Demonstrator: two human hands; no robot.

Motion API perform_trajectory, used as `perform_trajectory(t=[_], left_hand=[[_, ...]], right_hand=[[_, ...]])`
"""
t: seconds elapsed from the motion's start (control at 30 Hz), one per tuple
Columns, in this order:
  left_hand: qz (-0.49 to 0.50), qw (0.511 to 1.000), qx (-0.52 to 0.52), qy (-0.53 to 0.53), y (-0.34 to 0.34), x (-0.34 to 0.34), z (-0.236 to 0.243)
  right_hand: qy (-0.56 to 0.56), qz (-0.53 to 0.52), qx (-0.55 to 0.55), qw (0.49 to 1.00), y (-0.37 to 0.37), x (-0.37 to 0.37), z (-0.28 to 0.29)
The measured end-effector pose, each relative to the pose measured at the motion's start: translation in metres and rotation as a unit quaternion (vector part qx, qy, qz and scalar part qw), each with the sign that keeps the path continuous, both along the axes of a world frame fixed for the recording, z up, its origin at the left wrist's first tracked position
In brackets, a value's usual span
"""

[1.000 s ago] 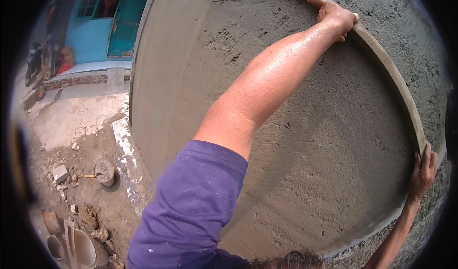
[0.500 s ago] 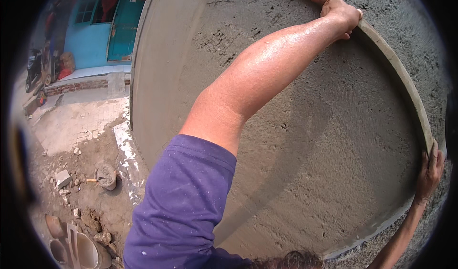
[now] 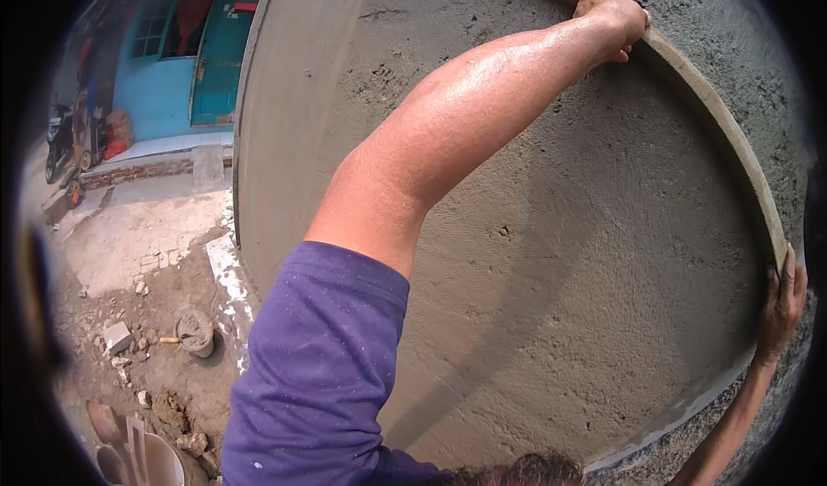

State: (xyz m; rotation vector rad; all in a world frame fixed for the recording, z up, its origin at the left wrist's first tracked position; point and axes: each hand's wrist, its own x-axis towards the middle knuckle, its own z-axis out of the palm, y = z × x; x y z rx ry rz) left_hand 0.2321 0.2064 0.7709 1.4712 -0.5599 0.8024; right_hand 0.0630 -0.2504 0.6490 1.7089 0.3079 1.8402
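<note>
A long, narrow straightedge [image 3: 730,122], pale and dusty, lies along a wall of grey wet plaster [image 3: 517,314]; the lens makes it look bowed. My left hand [image 3: 607,16], its arm in a purple sleeve reaching across the picture, is closed round the upper stretch of it, with a finger or thumb pointing left along the plaster. At the lower end, far right, my right hand [image 3: 784,309] grips the same straightedge, fingers over its edge. Left of the straightedge the plaster looks mostly smooth with small pits; a rougher strip [image 3: 741,46] lies to its right.
The plastered wall ends at a vertical edge on the left. Below, on the dirt ground, stand a bucket of grey mortar [image 3: 196,333], a pale block [image 3: 118,338] and larger tubs [image 3: 164,462] amid rubble. Beyond are a blue house front [image 3: 155,98] and a parked motorbike [image 3: 59,141].
Both hands keep their hold on the straightedge. Against the plaster's pits, the straightedge and hands have shifted slightly to the right. The ground and bucket sit a little lower in the picture.
</note>
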Motion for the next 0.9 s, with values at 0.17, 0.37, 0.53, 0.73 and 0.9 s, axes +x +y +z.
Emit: perform_trajectory(t=[0.17,0.37,0.53,0.73,0.9], left_hand=[[0.054,0.997,-0.007,-0.052,0.041,0.015,0.081],[-0.002,0.999,-0.033,0.004,-0.020,0.002,-0.020],[0.042,0.995,0.016,-0.091,0.024,0.022,0.054],[0.037,0.997,0.026,-0.060,0.045,0.024,0.098],[-0.011,0.998,-0.037,-0.040,-0.006,0.012,0.002]], right_hand=[[-0.076,0.012,0.000,0.997,0.031,0.055,0.066],[0.061,-0.077,0.079,0.992,-0.022,-0.010,-0.029],[-0.030,0.000,0.004,1.000,0.026,0.016,0.026],[-0.050,0.036,0.072,0.996,0.040,0.075,0.055],[-0.003,-0.046,0.009,0.999,0.008,0.003,-0.014]])
